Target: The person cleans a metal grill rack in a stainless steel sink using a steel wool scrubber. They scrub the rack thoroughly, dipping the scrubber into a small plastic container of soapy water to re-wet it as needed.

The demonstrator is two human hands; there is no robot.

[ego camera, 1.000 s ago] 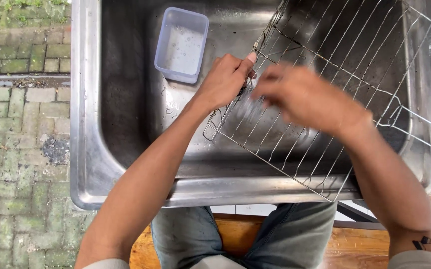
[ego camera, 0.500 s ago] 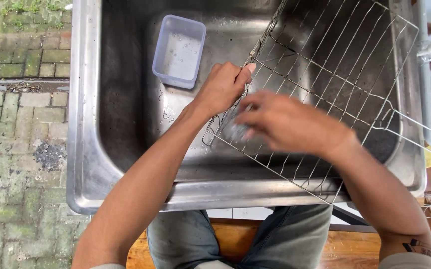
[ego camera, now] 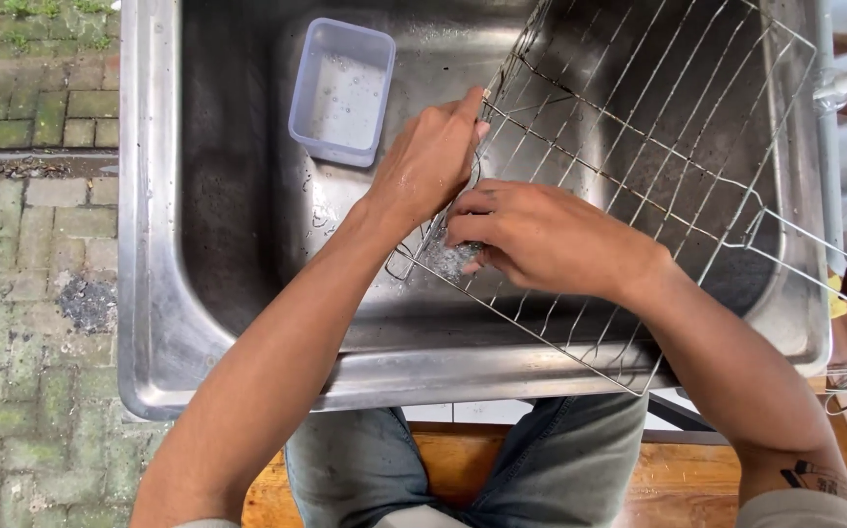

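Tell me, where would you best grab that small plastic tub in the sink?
Take the plastic tub by its rim, from straight above. It sits upright and open-topped on the floor of the sink, apart from the wire rack and both hands, so the short walls are free to pinch across. Its wet look suggests a firm grip.

Bright, even daylight, soft shadows, mild glare on the wet steel sink (ego camera: 150, 293) (sharp focus throughout).
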